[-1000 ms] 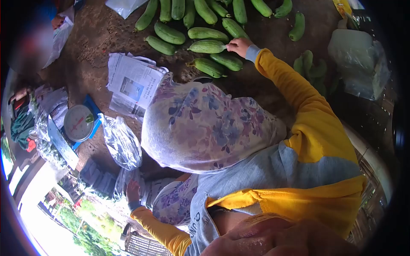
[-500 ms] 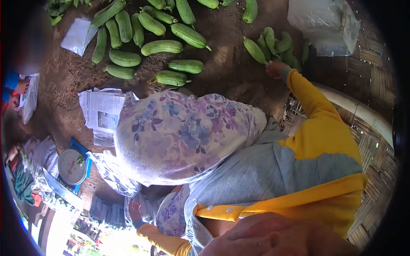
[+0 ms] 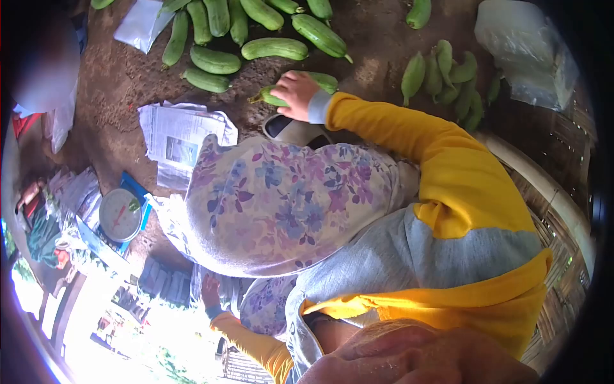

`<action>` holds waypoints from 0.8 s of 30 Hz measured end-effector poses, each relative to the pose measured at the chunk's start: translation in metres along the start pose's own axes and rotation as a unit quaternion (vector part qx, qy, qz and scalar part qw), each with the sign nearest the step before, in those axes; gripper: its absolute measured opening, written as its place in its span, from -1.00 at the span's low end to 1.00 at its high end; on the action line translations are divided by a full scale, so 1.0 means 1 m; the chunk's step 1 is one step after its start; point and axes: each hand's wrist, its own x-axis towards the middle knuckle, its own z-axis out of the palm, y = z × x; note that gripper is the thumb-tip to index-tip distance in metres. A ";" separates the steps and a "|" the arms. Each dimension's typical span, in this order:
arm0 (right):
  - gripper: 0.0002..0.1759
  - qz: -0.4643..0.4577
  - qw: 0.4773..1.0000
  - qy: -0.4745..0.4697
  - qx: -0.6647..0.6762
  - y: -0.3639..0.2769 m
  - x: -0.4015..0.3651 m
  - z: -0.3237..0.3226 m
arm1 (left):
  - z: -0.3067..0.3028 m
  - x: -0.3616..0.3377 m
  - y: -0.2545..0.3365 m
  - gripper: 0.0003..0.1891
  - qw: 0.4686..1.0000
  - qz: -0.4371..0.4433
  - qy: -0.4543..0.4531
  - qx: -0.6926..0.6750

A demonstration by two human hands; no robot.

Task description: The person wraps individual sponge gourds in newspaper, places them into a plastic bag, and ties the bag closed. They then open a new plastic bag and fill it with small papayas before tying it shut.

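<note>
My right hand (image 3: 296, 95) reaches across past my knees, its fingers curled over a green gourd (image 3: 272, 97) on the dirt floor. Another gourd (image 3: 325, 82) lies just behind it, partly covered by the hand. My left hand (image 3: 210, 292), fingers stretched out, rests low beside my lap against some clear plastic (image 3: 197, 288). A heap of several larger green gourds (image 3: 275, 48) spreads over the ground beyond my right hand. Apart from these, a cluster of smaller, curved gourds (image 3: 446, 61) lies to the right.
A newspaper stack (image 3: 182, 144) lies by my floral-covered knees. A dial scale (image 3: 120, 215) on a blue base stands to the left. Plastic bags lie at top left (image 3: 142, 25) and top right (image 3: 521, 51). Another person (image 3: 45, 83) is at the left edge. Woven bamboo (image 3: 563, 160) is on the right.
My right hand has let go of a small gourd at the right cluster, moved left and taken hold of a gourd near my knees. The view has shifted slightly.
</note>
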 end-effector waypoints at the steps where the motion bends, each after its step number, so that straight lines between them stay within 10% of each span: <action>1: -0.44 -0.008 0.998 0.010 -0.068 -0.012 0.006 0.016 | -0.001 -0.002 -0.002 -0.39 1.000 -0.002 0.005 -0.002; 4: -0.33 0.020 0.983 -0.020 -0.181 -0.024 0.021 0.036 | -0.004 -0.003 -0.007 -0.38 1.000 -0.001 -0.001 -0.011; 14: -0.51 -0.131 0.987 0.007 0.097 0.007 -0.003 0.035 | -0.008 0.023 0.022 -0.45 0.999 0.026 -0.025 0.005; 19: -0.56 0.039 0.952 0.039 0.302 0.034 -0.058 -0.037 | -0.003 0.025 0.039 -0.46 0.996 0.083 -0.035 0.013; 24: -0.59 0.312 0.931 0.185 0.047 0.171 -0.168 -0.130 | -0.009 0.035 0.021 -0.47 0.996 0.069 -0.030 0.049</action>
